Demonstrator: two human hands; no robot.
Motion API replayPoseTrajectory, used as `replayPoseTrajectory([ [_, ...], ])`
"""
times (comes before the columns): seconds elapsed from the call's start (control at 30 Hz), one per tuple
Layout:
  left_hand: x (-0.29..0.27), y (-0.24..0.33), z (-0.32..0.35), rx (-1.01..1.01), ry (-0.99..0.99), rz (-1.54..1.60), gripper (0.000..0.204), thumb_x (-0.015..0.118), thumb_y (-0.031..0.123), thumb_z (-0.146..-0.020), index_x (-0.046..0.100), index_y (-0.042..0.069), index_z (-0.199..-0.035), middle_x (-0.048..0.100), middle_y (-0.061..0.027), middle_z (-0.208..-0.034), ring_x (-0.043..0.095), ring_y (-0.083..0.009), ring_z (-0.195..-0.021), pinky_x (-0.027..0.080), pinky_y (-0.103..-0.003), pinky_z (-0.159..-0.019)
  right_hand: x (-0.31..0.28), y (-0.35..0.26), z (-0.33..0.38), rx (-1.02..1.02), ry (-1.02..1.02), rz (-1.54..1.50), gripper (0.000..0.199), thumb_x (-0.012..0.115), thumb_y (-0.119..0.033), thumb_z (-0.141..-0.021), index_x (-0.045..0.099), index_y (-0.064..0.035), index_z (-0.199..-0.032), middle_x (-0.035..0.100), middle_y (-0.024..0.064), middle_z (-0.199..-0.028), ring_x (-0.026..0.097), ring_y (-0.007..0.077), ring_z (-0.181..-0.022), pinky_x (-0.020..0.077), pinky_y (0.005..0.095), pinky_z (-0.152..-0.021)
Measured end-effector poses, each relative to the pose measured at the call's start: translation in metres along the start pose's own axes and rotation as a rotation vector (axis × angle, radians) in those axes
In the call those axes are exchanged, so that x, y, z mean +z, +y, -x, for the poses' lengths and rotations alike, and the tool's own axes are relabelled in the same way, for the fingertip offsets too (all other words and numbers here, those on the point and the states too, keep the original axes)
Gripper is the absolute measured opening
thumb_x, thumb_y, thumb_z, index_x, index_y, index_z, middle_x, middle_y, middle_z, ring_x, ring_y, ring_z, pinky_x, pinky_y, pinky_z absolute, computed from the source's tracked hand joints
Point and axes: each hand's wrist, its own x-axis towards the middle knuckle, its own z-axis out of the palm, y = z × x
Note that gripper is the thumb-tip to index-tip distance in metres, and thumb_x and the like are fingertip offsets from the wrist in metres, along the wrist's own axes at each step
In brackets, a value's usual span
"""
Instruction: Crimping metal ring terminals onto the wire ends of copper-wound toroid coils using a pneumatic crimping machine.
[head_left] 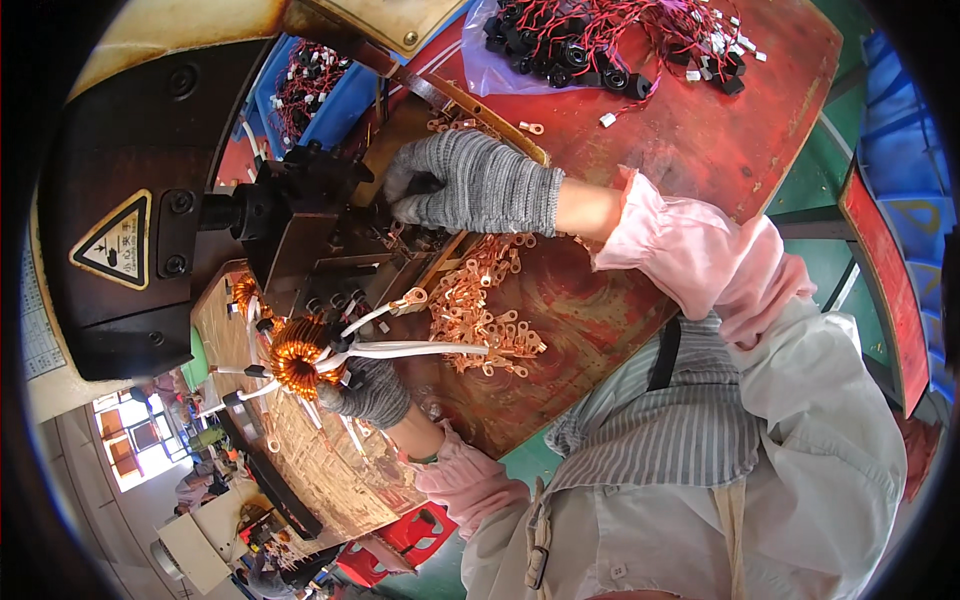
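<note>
Bright daylight, sharp centre, heavy fisheye bending, dark rim.

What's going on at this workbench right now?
A person in grey knit gloves and pink sleeve covers works at a red bench. The left hand grips a copper-wound ring coil whose white leads end in copper ring terminals. The right hand reaches into the black press machine. A heap of loose copper terminals lies between the hands. Further back, a clear bag holds black parts with red wires, and a blue bin holds more.
</note>
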Motion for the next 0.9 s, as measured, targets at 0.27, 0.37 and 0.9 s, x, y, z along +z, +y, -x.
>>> replayPoseTrajectory([
  [0.27,-0.004,0.000,-0.001,0.006,0.051,-0.058,0.069,0.075,0.030,-0.062,0.048,0.003,-0.119,0.054,-0.0156,-0.111,0.054,-0.0306,-0.096,0.049,-0.043,-0.080,-0.009,0.001,0.002,-0.005,0.036,0.029,0.017,0.063,-0.017,-0.080,0.060,-0.0037,-0.089,0.061,0.0076,-0.080,0.058,0.0169,-0.077,0.0462,0.0298,-0.071],
  [0.37,-0.011,0.002,0.000,-0.100,-0.054,0.054,0.069,0.075,0.030,-0.062,0.047,0.002,-0.119,0.052,-0.0156,-0.114,0.053,-0.0309,-0.098,0.048,-0.043,-0.082,-0.011,0.003,0.002,-0.029,0.067,0.029,0.016,0.063,-0.016,-0.080,0.060,-0.0031,-0.089,0.061,0.0076,-0.079,0.058,0.0168,-0.077,0.0461,0.0295,-0.071],
  [0.9,-0.001,0.023,0.021,-0.035,-0.283,0.110,0.080,0.073,0.043,-0.062,0.040,0.003,-0.123,0.052,-0.0160,-0.113,0.050,-0.0321,-0.101,0.040,-0.046,-0.091,0.004,-0.046,0.046,0.096,0.035,-0.269,0.010,0.055,-0.012,-0.085,0.055,-0.0026,-0.090,0.052,-0.0021,-0.070,0.045,0.0041,-0.061,0.0372,0.0183,-0.053],
])
